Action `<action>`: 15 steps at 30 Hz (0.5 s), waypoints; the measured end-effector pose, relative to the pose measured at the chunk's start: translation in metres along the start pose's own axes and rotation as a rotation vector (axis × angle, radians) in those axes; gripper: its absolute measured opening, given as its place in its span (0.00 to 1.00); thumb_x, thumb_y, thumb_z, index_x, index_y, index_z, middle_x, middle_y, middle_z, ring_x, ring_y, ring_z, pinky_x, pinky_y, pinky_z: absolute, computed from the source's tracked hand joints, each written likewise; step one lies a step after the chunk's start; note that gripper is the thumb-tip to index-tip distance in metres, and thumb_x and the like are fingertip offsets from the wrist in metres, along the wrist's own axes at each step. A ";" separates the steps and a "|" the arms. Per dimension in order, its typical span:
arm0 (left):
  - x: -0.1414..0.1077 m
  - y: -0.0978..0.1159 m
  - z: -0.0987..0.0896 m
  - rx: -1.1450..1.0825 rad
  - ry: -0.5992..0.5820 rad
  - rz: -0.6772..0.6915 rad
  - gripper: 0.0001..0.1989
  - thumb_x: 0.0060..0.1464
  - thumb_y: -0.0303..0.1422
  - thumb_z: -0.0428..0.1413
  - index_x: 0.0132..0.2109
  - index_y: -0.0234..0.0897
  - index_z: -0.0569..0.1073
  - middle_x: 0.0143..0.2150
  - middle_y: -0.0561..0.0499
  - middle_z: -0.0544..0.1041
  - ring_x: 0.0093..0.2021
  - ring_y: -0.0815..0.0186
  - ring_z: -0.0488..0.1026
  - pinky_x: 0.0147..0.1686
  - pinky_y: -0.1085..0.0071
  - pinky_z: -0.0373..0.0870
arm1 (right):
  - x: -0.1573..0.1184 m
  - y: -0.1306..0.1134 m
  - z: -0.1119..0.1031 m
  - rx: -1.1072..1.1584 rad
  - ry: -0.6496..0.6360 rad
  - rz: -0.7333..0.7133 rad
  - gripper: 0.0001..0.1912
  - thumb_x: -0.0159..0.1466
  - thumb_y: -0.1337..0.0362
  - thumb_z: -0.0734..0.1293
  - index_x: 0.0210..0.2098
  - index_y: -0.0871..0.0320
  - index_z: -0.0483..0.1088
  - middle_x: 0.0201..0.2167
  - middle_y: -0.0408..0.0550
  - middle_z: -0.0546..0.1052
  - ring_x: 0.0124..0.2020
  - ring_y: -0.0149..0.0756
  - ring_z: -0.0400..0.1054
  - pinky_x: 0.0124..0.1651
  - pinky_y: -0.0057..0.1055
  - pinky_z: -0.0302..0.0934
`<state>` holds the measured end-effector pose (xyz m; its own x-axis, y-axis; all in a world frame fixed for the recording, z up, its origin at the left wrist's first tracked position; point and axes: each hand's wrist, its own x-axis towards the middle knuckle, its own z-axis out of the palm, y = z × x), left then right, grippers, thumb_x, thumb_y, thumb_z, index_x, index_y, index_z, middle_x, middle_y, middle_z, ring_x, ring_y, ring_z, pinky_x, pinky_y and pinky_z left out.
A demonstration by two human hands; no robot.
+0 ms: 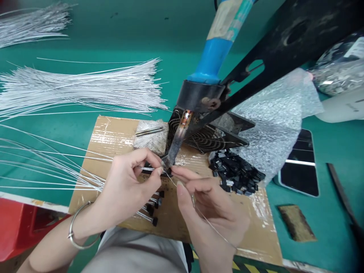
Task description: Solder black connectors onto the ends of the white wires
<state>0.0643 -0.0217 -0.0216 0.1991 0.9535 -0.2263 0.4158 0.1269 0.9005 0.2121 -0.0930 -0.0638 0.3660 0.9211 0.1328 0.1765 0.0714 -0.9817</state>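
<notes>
My left hand (132, 191) is closed in a pinch on a thin white wire (148, 168), right at the tip of a soldering iron (210, 58). The iron has a blue handle and points downward from a black metal stand (256, 60). Between the thumb and fingers of my right hand (212, 210) runs a thin strand of solder wire (212, 224), its end reaching the iron's tip. My fingertips partly hide the joint there. Below my left hand lie several white wires with small black connectors (153, 220) on their ends.
Brown cardboard (253, 231) covers the work spot. A heap of black connectors (237, 172) sits right of a black fan (210, 138), beside bubble wrap (273, 125). White wire bundles (85, 87) lie at left. A phone (301, 163) and a brownish pad (296, 223) are at right.
</notes>
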 end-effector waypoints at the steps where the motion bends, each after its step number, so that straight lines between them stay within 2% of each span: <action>1: 0.000 0.000 0.000 0.001 0.000 0.001 0.04 0.54 0.29 0.57 0.32 0.39 0.76 0.35 0.48 0.83 0.38 0.60 0.79 0.29 0.68 0.64 | 0.000 0.000 0.000 -0.001 0.001 0.001 0.10 0.66 0.72 0.73 0.31 0.53 0.73 0.47 0.46 0.88 0.48 0.37 0.85 0.49 0.26 0.78; 10: 0.001 0.000 0.000 0.003 -0.001 -0.006 0.04 0.54 0.29 0.57 0.32 0.39 0.76 0.36 0.47 0.84 0.39 0.59 0.80 0.30 0.68 0.65 | 0.000 -0.001 0.000 0.013 0.002 0.017 0.10 0.66 0.72 0.73 0.31 0.53 0.73 0.46 0.50 0.88 0.47 0.42 0.85 0.49 0.32 0.79; 15: 0.001 0.001 0.001 -0.008 -0.005 -0.021 0.03 0.54 0.29 0.57 0.32 0.39 0.76 0.36 0.47 0.83 0.38 0.59 0.79 0.31 0.67 0.66 | 0.000 -0.001 0.000 0.027 -0.005 0.026 0.10 0.66 0.73 0.72 0.31 0.53 0.73 0.46 0.48 0.88 0.48 0.40 0.85 0.50 0.30 0.79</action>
<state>0.0655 -0.0205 -0.0215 0.1952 0.9492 -0.2469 0.4127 0.1489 0.8986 0.2124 -0.0930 -0.0626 0.3654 0.9248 0.1062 0.1423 0.0573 -0.9882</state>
